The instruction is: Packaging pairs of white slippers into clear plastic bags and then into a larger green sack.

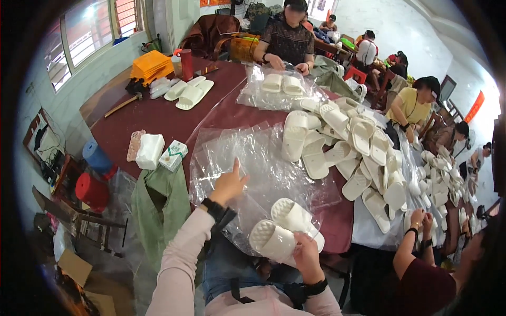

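Note:
My right hand [307, 257] grips a pair of white slide slippers [274, 238] at the table's near edge, side by side, with a quilted pattern on the insoles. To its left, my left hand [230, 184] is over a layer of clear plastic bags [253, 158], its index finger stretched out and nothing held in it. Whether its fingertips press on the plastic is hard to make out. Right of the bags rises a big heap of white slippers [337, 131].
Left on the maroon table [158, 116] are a tissue pack [150, 151], a small box [173, 156], a hammer [122, 105], orange packets [152, 67] and a red flask [186, 65]. Across the table, a co-worker [287, 39] handles bagged slippers [282, 83]. Another person's arms [416, 237] reach in at right.

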`<action>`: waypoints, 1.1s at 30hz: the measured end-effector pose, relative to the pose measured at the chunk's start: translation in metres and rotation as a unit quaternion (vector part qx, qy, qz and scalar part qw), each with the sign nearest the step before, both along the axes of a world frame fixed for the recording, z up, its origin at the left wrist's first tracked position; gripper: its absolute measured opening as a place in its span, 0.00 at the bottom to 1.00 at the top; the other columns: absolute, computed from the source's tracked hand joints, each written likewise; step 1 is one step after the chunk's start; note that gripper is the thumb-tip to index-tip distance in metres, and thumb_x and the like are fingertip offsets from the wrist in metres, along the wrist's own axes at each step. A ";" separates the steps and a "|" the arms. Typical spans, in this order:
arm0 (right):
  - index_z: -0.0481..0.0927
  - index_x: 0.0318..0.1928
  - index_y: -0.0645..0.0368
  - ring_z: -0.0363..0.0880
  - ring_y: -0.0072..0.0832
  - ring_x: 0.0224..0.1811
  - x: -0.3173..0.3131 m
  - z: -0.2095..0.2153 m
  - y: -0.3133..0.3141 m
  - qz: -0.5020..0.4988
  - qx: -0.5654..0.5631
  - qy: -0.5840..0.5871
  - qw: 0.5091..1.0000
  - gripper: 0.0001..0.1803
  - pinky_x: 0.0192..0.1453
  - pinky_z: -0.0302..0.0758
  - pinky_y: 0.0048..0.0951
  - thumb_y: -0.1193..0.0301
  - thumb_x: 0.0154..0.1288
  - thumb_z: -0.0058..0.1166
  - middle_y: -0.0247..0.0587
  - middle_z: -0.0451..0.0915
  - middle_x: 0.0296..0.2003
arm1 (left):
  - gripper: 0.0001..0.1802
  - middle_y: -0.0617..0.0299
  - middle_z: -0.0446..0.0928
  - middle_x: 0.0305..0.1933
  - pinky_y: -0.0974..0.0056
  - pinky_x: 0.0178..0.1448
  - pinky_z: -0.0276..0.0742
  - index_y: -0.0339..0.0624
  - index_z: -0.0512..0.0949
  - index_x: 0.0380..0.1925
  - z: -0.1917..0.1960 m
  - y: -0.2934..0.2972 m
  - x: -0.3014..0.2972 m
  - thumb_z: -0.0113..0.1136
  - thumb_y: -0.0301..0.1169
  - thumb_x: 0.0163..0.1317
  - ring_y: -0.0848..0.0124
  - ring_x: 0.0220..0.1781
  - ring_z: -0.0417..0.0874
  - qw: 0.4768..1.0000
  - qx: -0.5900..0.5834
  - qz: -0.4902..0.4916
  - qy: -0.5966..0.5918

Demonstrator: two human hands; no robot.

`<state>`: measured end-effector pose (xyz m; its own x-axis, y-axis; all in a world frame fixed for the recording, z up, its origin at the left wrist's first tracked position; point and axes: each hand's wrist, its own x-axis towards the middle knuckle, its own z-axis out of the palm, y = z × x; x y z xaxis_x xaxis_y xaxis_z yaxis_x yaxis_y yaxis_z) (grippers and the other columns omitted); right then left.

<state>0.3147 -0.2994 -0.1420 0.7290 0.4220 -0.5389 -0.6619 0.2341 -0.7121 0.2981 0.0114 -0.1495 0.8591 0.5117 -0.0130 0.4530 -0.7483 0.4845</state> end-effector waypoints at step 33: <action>0.64 0.59 0.58 0.64 0.39 0.61 -0.003 0.020 0.048 -0.107 0.415 0.052 0.902 0.32 0.69 0.57 0.41 0.51 0.62 0.48 0.44 0.66 0.59 | 0.21 0.63 0.75 0.53 0.64 0.52 0.76 0.42 0.69 0.56 -0.015 -0.168 -0.073 0.51 0.40 0.68 0.71 0.51 0.77 0.630 -0.754 0.033 -0.182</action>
